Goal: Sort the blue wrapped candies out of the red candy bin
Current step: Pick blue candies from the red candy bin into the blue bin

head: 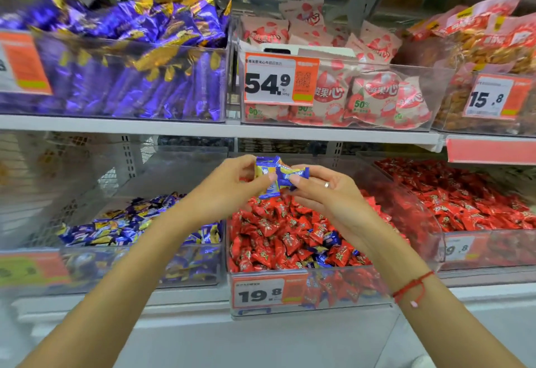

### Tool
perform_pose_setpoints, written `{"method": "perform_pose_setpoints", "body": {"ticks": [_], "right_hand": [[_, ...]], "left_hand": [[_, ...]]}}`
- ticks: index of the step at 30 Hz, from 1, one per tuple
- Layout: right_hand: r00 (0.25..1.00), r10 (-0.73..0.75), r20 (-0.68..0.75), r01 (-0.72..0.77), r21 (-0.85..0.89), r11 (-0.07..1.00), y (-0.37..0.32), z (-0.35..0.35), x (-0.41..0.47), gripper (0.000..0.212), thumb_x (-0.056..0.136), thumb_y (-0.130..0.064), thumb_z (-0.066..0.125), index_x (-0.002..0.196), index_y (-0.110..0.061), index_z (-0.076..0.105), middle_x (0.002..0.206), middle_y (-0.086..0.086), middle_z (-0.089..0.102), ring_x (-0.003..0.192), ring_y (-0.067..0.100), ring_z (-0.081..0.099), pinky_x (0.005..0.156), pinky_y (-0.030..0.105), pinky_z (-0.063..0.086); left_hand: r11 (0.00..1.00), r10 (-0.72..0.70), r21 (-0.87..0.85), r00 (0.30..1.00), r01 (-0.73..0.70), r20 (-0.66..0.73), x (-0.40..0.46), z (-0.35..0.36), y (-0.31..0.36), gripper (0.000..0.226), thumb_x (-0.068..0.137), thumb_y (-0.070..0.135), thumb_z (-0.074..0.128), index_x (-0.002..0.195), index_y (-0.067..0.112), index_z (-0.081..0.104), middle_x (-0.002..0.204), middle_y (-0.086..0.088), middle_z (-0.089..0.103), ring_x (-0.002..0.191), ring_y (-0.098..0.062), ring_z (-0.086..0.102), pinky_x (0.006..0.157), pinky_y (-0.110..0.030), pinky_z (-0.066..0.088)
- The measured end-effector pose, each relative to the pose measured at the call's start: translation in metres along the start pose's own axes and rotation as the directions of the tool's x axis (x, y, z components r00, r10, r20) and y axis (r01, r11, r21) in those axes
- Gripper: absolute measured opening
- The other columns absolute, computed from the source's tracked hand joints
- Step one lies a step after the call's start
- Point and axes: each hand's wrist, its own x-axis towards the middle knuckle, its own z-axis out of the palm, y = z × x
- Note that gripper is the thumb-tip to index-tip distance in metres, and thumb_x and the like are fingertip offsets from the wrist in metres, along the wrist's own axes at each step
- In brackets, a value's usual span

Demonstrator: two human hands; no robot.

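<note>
A clear bin (pixel 290 314) on the lower shelf is full of red wrapped candies (pixel 269 228), with a few blue wrapped candies (pixel 330 238) mixed in. Above it my left hand (pixel 232 182) holds a bunch of blue-and-yellow wrapped candies (pixel 268 169). My right hand (pixel 322 188) pinches one blue candy (pixel 290 175) right against that bunch. The clear bin (pixel 139 269) to the left holds blue and yellow wrapped candies.
Another bin of red candies (pixel 464 193) stands to the right. The upper shelf carries bins of purple packets (pixel 130 57), pink strawberry packets (pixel 362 92) and orange snack bags (pixel 487 48). Price tags (pixel 269 293) hang on the bin fronts. The shelf edge (pixel 220 128) runs just above my hands.
</note>
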Motion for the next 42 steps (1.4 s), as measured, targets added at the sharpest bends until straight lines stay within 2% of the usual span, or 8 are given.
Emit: {"method": "perform_pose_setpoints", "body": {"ticks": [4, 7, 13, 20, 25, 30, 36, 42], "right_hand": [[0.998, -0.052, 0.038, 0.058, -0.154, 0.986, 0.002, 0.048, 0.010, 0.018, 0.090, -0.008, 0.064, 0.107, -0.012, 0.065, 0.093, 0.003, 0.072, 0.076, 0.011, 0.065, 0.072, 0.025, 0.054], [0.972, -0.231, 0.047, 0.229, -0.419, 0.878, 0.020, 0.088, 0.028, 0.018, 0.090, -0.007, 0.060, 0.105, -0.018, 0.061, 0.093, 0.005, 0.067, 0.058, 0.004, 0.052, 0.067, 0.025, 0.044], [0.922, -0.219, 0.319, 0.387, -0.763, 0.518, 0.038, 0.115, 0.042, 0.033, 0.099, -0.024, 0.047, 0.130, -0.025, 0.057, 0.131, -0.002, 0.059, 0.126, 0.018, 0.042, 0.104, 0.038, 0.034], [0.955, -0.205, 0.213, 0.292, -0.785, 0.547, 0.008, 0.028, 0.015, 0.019, 0.093, -0.021, 0.059, 0.106, -0.027, 0.072, 0.111, -0.011, 0.068, 0.106, 0.005, 0.056, 0.091, 0.024, 0.040], [0.991, -0.123, -0.046, 0.027, -0.848, 0.529, 0.000, -0.069, -0.003, 0.015, 0.088, -0.019, 0.066, 0.088, -0.033, 0.073, 0.086, -0.012, 0.073, 0.085, 0.003, 0.065, 0.087, 0.030, 0.052], [0.996, -0.007, -0.085, -0.073, -0.890, 0.449, 0.013, -0.111, -0.010, 0.017, 0.081, -0.017, 0.073, 0.075, -0.032, 0.072, 0.081, -0.006, 0.073, 0.075, 0.002, 0.064, 0.081, 0.032, 0.053], [0.966, 0.207, 0.154, 0.099, -0.961, 0.257, 0.041, -0.100, -0.004, 0.040, 0.069, -0.014, 0.074, 0.106, -0.029, 0.074, 0.090, -0.007, 0.065, 0.082, 0.013, 0.053, 0.074, 0.028, 0.045], [0.998, 0.061, -0.022, -0.035, -0.977, 0.211, 0.044, -0.108, -0.006, 0.011, 0.081, -0.038, 0.071, 0.090, -0.032, 0.075, 0.088, -0.009, 0.062, 0.091, 0.016, 0.058, 0.067, 0.028, 0.041]], "left_hand": [[0.976, -0.152, 0.162, 0.988, 0.148, 0.016, -0.016, -0.059, -0.011, 0.027, 0.096, 0.031, 0.053, 0.087, 0.006, 0.048, 0.074, 0.002, 0.055, 0.062, -0.001, 0.057, 0.054, -0.019, 0.051], [0.898, -0.225, 0.363, 0.968, 0.249, -0.109, -0.023, -0.082, -0.045, 0.034, 0.097, 0.036, 0.050, 0.087, 0.004, 0.045, 0.077, -0.005, 0.050, 0.069, -0.018, 0.054, 0.072, -0.042, 0.056], [0.798, -0.321, 0.487, 0.934, 0.356, -0.157, -0.030, -0.087, -0.078, 0.049, 0.101, 0.038, 0.042, 0.146, 0.019, 0.037, 0.145, -0.002, 0.047, 0.133, -0.021, 0.045, 0.110, -0.043, 0.034], [0.822, -0.041, 0.537, 0.960, 0.191, -0.278, -0.024, -0.043, -0.031, 0.024, 0.098, 0.033, 0.048, 0.119, 0.035, 0.060, 0.115, 0.015, 0.066, 0.108, -0.010, 0.061, 0.092, -0.036, 0.048], [0.843, 0.084, 0.538, 0.988, -0.001, -0.129, -0.020, 0.025, -0.008, 0.019, 0.095, 0.030, 0.053, 0.107, 0.038, 0.065, 0.085, 0.023, 0.058, 0.090, -0.003, 0.057, 0.078, -0.029, 0.045], [0.839, 0.059, 0.532, 0.991, -0.114, 0.118, 0.007, 0.074, -0.018, 0.023, 0.095, 0.020, 0.055, 0.108, 0.033, 0.069, 0.101, 0.017, 0.067, 0.089, -0.002, 0.057, 0.081, -0.024, 0.044], [0.758, -0.093, 0.623, 0.913, -0.194, 0.398, 0.061, 0.120, -0.038, 0.030, 0.092, 0.019, 0.058, 0.119, 0.027, 0.065, 0.123, 0.008, 0.066, 0.115, -0.016, 0.059, 0.096, -0.035, 0.048], [0.659, -0.049, 0.730, 0.958, -0.182, 0.282, 0.073, 0.146, -0.041, 0.024, 0.087, 0.034, 0.068, 0.107, 0.024, 0.061, 0.106, 0.006, 0.069, 0.102, -0.018, 0.061, 0.078, -0.029, 0.042]]}}
